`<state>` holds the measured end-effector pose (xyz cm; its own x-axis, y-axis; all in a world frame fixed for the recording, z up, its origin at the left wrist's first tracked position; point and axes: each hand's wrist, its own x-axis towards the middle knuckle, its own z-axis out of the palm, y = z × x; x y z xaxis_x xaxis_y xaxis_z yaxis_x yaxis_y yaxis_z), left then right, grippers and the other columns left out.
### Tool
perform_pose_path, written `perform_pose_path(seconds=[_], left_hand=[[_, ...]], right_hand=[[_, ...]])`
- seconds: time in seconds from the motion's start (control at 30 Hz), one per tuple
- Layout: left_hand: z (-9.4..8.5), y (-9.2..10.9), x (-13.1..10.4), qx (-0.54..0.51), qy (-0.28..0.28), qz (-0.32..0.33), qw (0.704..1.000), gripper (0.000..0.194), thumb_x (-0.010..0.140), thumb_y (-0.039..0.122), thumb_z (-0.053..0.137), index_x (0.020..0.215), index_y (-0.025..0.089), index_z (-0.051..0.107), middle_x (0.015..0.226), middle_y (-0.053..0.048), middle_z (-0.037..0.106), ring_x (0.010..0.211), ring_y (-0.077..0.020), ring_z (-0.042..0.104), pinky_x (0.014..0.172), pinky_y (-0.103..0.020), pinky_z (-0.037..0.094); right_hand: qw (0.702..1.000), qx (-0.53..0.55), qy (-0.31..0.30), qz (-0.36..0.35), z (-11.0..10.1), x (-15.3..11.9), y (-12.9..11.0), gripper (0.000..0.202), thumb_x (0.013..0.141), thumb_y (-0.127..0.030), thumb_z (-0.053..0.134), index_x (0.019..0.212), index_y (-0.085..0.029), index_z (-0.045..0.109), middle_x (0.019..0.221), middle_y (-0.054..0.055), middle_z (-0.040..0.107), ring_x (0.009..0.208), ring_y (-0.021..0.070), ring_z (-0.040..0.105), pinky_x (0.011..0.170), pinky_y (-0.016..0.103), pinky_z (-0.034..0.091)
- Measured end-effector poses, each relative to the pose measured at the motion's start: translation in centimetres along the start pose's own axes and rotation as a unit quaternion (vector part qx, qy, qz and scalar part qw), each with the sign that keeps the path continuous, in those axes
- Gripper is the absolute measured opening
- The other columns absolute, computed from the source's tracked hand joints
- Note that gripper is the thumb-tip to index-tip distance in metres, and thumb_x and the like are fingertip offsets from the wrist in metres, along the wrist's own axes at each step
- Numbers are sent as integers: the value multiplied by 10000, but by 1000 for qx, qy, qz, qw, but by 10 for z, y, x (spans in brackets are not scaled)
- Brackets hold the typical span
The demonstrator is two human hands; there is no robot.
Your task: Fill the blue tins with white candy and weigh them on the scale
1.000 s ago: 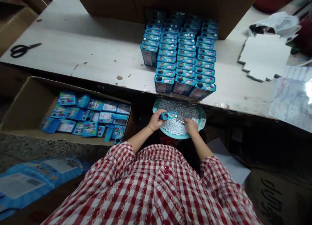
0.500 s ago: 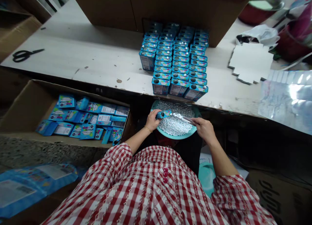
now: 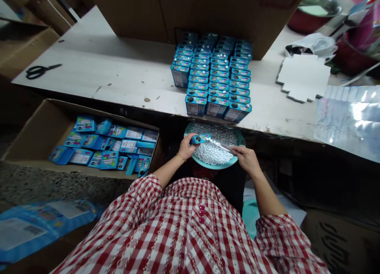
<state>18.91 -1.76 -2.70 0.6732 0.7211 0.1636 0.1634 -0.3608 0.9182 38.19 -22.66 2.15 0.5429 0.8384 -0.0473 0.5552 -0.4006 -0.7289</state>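
My left hand point(image 3: 187, 146) is closed around a small blue candy box point(image 3: 200, 138), its holed end facing up. In my right hand point(image 3: 246, 159) is a clear scoop point(image 3: 226, 148) carrying a line of small white candies, its tip close to the box's right end. Both are above a turquoise basin point(image 3: 213, 166) heaped with white candies point(image 3: 212, 154). Beyond the basin, rows of upright blue boxes point(image 3: 218, 103) stand on the table, with a few white candies lying on their tops.
At left, a cardboard carton point(image 3: 32, 143) holds several jumbled blue boxes point(image 3: 108, 160). Black scissors point(image 3: 41, 70) lie on the white table point(image 3: 133, 74). A large carton point(image 3: 196, 12) stands behind the rows. White cardboard cutouts point(image 3: 304, 78) are stacked at right.
The scoop and my right hand have shifted slightly, and the candies on the scoop now form a thinner line. My left hand keeps the box in nearly the same place. The view has turned slightly.
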Motion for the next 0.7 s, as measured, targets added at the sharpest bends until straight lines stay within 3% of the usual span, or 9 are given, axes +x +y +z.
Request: perform_pose_path(seconds=[0.1, 0.2, 0.3, 0.4, 0.5, 0.7], left_hand=[[0, -5, -3, -82, 10, -41, 996, 404, 627, 262, 730, 985, 179, 563, 889, -22, 608, 827, -171, 582, 812, -320, 460], [4, -9, -7, -155, 28, -80, 984, 474, 602, 334, 764, 985, 178, 534, 862, -10, 600, 802, -157, 578, 811, -321, 464], [10, -10, -9, -185, 25, -98, 978, 526, 575, 365, 784, 990, 181, 517, 865, -10, 601, 800, -156, 581, 819, -330, 466], [15, -9, -7, -186, 23, -92, 978, 531, 573, 366, 783, 987, 181, 506, 868, -14, 594, 797, -154, 579, 809, -325, 468], [14, -7, -2, -174, 22, -76, 981, 520, 579, 337, 777, 995, 179, 506, 874, -15, 589, 809, -155, 578, 806, -316, 467], [13, -8, 1, -165, 24, -82, 983, 517, 586, 301, 768, 1014, 186, 503, 833, 7, 585, 767, -140, 576, 781, -302, 476]], right_hand=[[1000, -3, 8, 7, -2, -4, 4, 282, 845, -287, 478, 981, -229, 718, 972, 47, 719, 903, 190, 653, 809, 287, 490], [993, -116, 8, 33, -2, -6, 0, 288, 856, -248, 467, 1012, -259, 708, 988, 39, 711, 884, 179, 649, 751, 256, 481], [947, -316, -25, 48, -1, -6, -9, 338, 850, -150, 441, 1053, -257, 688, 960, 71, 691, 827, 180, 637, 642, 242, 433], [901, -427, -68, 23, 0, -5, -15, 339, 848, -116, 429, 1071, -196, 672, 906, 109, 664, 794, 187, 615, 611, 257, 383], [891, -452, -53, 12, -1, -7, -15, 341, 861, -128, 426, 1119, -174, 644, 922, 120, 650, 808, 193, 597, 626, 273, 366], [903, -426, -27, 45, -3, -13, -8, 359, 864, -135, 427, 1127, -238, 649, 914, 76, 656, 766, 169, 590, 561, 260, 318]])
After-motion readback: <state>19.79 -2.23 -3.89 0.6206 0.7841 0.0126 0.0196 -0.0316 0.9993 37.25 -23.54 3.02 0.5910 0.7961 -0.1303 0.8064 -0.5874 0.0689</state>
